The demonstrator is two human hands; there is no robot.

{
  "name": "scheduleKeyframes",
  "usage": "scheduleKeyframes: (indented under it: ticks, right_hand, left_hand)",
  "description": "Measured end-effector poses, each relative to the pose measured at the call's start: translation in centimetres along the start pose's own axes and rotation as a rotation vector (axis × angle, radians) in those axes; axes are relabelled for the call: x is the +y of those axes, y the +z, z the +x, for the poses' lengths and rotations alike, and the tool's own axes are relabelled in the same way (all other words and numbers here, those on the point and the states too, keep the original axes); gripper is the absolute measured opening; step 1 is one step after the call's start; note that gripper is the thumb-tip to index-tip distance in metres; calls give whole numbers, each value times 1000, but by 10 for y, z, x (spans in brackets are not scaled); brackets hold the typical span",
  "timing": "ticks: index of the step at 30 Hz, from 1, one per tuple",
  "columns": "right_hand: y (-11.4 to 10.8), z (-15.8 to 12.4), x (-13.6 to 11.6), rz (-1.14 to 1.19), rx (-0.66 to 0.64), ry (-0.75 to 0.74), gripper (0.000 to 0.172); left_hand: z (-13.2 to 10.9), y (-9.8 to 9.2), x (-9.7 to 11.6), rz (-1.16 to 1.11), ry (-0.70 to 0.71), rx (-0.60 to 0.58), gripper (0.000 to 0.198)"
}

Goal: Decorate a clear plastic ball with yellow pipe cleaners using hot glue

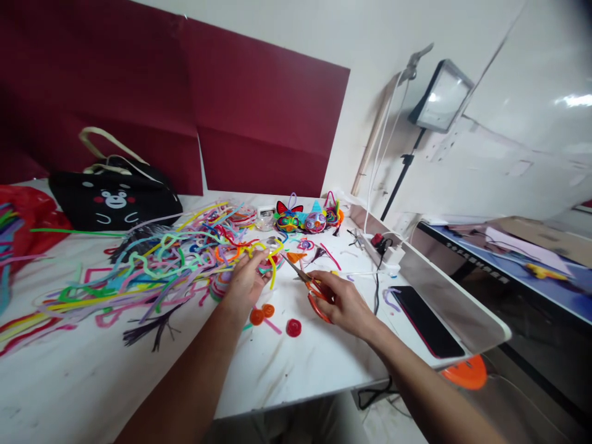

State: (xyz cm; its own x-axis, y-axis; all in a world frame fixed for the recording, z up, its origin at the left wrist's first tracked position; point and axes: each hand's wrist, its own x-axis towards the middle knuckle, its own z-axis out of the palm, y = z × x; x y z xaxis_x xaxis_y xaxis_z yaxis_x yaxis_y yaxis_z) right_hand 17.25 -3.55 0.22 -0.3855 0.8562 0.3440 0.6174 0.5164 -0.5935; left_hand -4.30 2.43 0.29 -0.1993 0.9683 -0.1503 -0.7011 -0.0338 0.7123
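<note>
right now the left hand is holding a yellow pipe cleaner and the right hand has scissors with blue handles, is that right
Not quite: the handles are orange, not blue, as the head view shows. The left hand does hold a yellow pipe cleaner, and the right hand has the scissors.

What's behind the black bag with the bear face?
A dark red sheet shows behind and above the black bag; anything directly behind its body is covered.

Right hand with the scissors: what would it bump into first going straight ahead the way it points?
Probably the yellow fuzzy stem held in the left hand, just past the scissors, though depth is unclear.
</note>
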Motion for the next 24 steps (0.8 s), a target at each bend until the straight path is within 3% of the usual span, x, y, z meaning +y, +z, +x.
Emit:
scheduleKeyframes:
  ticks: [9,24]
  right_hand:
    - [1,12,-9,-214,-71,22,44]
    - [3,16,-12,-370,-104,43,46]
  left_hand:
    - [0,-1,-2,17,-40,-30,38]
    - [-2,2,-1,35,-57,7,41]
